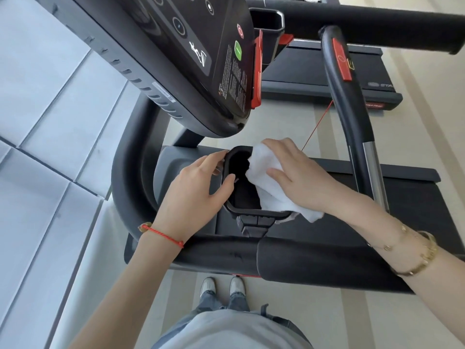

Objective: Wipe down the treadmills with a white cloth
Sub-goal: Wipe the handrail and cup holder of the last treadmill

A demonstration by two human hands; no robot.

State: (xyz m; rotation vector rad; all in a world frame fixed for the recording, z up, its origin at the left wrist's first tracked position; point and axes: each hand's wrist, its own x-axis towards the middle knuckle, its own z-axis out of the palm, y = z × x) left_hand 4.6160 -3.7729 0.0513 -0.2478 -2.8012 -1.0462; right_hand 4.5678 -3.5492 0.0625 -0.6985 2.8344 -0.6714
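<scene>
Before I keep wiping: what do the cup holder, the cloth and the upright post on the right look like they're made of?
Cup holder: looks like hard black plastic, matte, with a moulded rounded rim. White cloth: soft woven or fleecy fabric, judging by its folds and fuzzy edge under the right hand. Upright post: bare section seems polished metal, bright and reflective; the part above looks dark coated or rubber-sleeved.

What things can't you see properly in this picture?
- Head view: the inside of the black holder is too dark, partly covered by the white cloth.
- Small print on the console is too tiny to read.
- The logo on the far treadmill is cut off by the handrail.
</scene>
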